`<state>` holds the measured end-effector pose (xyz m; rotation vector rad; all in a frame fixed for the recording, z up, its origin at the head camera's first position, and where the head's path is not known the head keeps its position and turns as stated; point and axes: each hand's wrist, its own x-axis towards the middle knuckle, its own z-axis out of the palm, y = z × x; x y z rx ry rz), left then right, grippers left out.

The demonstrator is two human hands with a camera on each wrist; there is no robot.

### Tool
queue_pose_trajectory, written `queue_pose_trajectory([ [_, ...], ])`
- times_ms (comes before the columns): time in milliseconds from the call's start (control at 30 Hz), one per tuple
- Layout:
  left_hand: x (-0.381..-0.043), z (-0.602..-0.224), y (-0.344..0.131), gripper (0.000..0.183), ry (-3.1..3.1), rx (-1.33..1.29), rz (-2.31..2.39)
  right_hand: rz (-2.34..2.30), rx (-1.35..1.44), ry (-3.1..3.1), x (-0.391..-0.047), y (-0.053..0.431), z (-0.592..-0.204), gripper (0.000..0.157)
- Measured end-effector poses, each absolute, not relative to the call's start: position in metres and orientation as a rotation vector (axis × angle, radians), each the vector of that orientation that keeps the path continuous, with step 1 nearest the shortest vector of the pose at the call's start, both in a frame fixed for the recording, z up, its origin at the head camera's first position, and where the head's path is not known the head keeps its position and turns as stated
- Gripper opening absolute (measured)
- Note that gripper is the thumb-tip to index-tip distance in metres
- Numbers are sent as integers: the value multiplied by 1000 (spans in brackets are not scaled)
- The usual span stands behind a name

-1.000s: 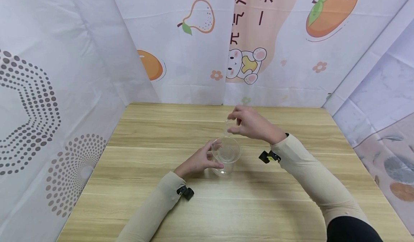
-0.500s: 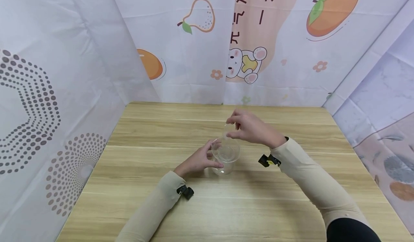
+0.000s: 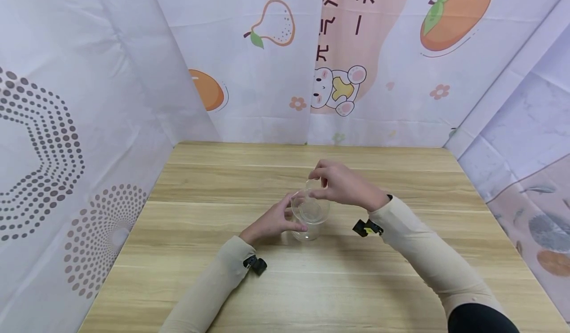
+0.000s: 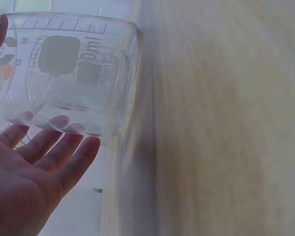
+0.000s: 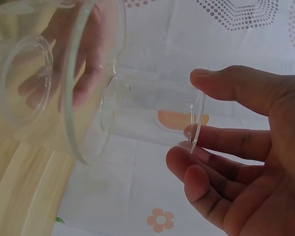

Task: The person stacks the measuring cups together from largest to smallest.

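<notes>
A large clear glass beaker stands on the wooden table, gripped from the side by my left hand, thumb in front and fingers behind. Printed marks and a scale show on its wall in the left wrist view. Nested inside it is a smaller glass beaker. My right hand pinches the rim of another small clear beaker between thumb and fingers. This beaker's base is at the large beaker's mouth; whether they touch, I cannot tell.
The wooden table runs back to a printed white curtain. More cloth hangs at the left and right sides. Each wrist wears a small black camera, the right one close to the table.
My right hand has come down and slightly toward me, bringing the small beaker from above to the large beaker's mouth. My left hand and the large beaker have stayed in place.
</notes>
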<state>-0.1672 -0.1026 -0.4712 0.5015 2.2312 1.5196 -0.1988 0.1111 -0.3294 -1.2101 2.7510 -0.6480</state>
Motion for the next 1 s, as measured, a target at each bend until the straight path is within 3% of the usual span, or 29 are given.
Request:
queue_pose_trajectory([
  [1000, -166, -472, -103, 96, 2234, 490, 1507, -327, -1287, 2774, -189, 94, -362, 34],
])
